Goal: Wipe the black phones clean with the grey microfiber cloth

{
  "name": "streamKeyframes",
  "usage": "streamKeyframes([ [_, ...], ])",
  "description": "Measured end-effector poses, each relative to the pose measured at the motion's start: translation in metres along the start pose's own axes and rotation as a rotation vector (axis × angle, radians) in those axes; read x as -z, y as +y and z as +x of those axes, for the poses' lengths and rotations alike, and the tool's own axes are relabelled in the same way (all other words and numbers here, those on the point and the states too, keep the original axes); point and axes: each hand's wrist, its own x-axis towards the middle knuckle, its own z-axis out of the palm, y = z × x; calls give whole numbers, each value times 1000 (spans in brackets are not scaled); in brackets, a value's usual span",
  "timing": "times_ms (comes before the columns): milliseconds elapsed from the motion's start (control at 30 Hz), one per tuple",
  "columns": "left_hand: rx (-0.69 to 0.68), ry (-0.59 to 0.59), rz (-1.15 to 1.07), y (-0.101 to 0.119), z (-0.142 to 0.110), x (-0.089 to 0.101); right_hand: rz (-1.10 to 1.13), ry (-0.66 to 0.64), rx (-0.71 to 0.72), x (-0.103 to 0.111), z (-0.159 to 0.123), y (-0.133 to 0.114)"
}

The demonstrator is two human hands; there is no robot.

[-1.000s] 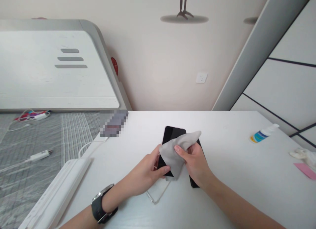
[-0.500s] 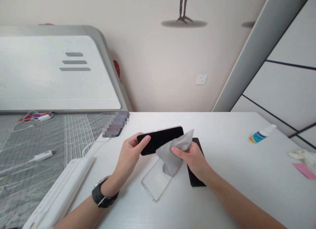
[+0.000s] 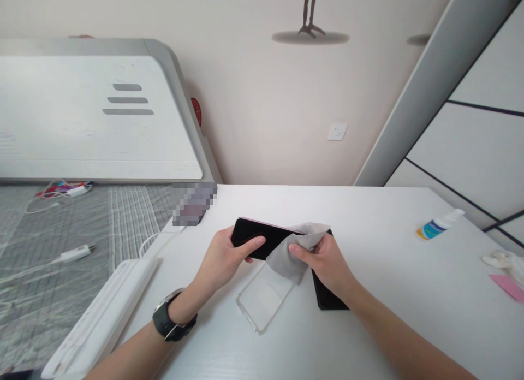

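Observation:
My left hand (image 3: 223, 260) grips the left end of a black phone (image 3: 257, 239), held sideways just above the white table (image 3: 388, 314). My right hand (image 3: 325, 262) pinches a grey cloth (image 3: 292, 251) that is wrapped over the phone's right end. A clear phone case (image 3: 262, 301) lies on the table under my hands. A second black slab (image 3: 327, 295) lies flat beneath my right hand, partly hidden by it. A dark watch sits on my left wrist.
A small spray bottle (image 3: 436, 226) lies at the right of the table, with a crumpled white thing (image 3: 505, 259) and a pink card (image 3: 507, 286) near the right edge. A blurred-out object (image 3: 193, 204) sits at the table's back left. Left: a bed with white chargers (image 3: 73, 253).
The phone has gone from upright to lying sideways between my hands, then dipped slightly lower. The cloth moved from the screen's middle onto the phone's right end. The clear case came into full view.

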Motion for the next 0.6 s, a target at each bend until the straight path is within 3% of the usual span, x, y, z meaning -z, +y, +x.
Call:
streamKeyframes([
  [133,26,5,-45,-3,3,5,-94,13,-46,-1,-4,-1],
  [333,94,-154,-349,-10,3,-2,-76,45,-72,-7,-6,3],
  [500,54,-62,-385,-14,4,-4,-29,-123,-82,-10,-10,3],
  [600,67,-41,-308,-14,4,-2,-67,-126,-103,-9,-11,0],
])
